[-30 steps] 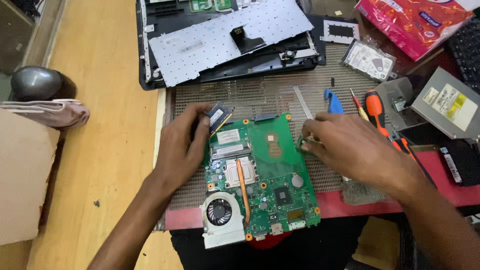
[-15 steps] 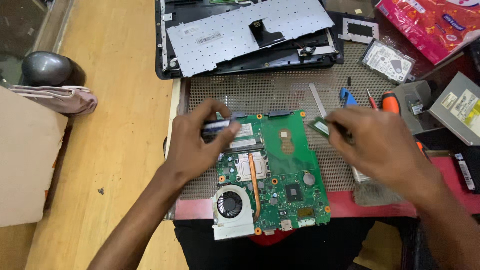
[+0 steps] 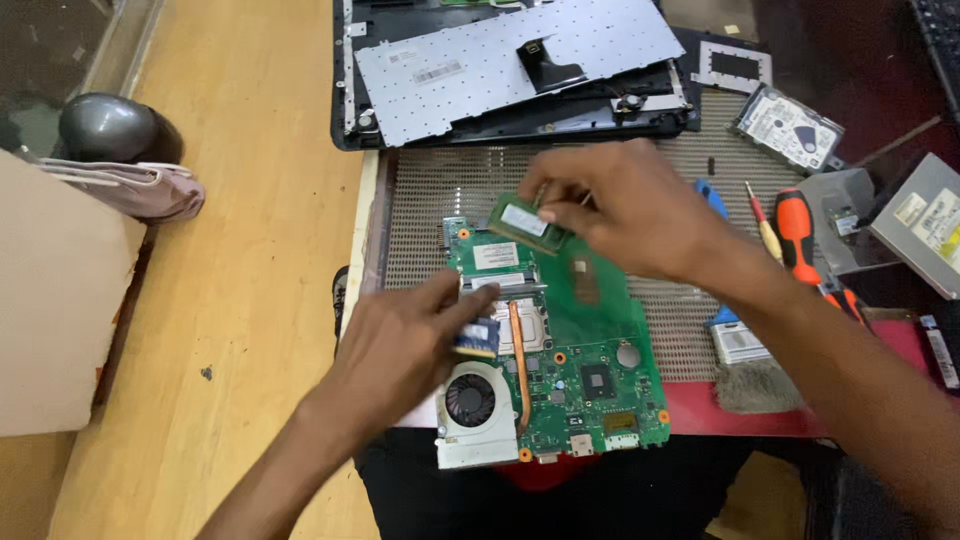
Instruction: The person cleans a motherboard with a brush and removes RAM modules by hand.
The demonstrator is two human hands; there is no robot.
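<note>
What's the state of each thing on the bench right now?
Green motherboard: bare, flat on the mesh mat.
Memory module: lifted, pinched by right hand.
Left hand: fingertips on a small blue-labelled part by the slot.
Fan: mounted on board.
Laptop base: opened, keyboard plate loose on top.
Orange screwdriver: lying unused.

I'm looking down on a light wooden tabletop point(image 3: 240, 300), evenly lit. A mesh work mat point(image 3: 440, 200) covers its right part, red edge point(image 3: 740, 410) nearer me; a beige box point(image 3: 50, 300) sits left.
</note>
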